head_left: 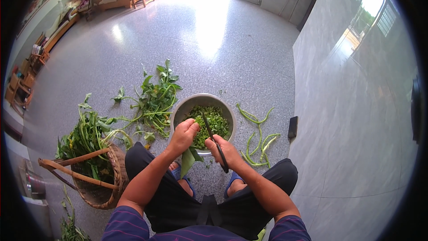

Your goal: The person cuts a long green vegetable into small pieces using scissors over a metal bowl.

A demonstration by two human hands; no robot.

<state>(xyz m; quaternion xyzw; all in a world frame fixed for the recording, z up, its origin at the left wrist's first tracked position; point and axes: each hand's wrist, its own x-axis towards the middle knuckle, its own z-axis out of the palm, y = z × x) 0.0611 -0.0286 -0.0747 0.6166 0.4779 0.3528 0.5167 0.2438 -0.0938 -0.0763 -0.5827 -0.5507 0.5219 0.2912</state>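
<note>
A round metal bowl (177, 111) stands on the floor between my feet and holds a heap of chopped greens (217, 120). Over its near left side my left hand (183, 135) is closed round a bunch of leafy greens (188, 161), whose broad leaves hang below the fist. My right hand (224, 151) grips black-handled scissors (207, 125) at the bowl's near right rim. The blades point away from me over the chopped pieces, a little to the right of the bunch. Whether the blades touch a stem I cannot tell.
A pile of leafy stems (156, 98) lies left of the bowl. Beside my left knee stands a wicker basket (118, 169) full of greens. Several bare green stems (258, 138) lie on the right. A dark phone-like object (293, 127) leans at the wall (347, 129).
</note>
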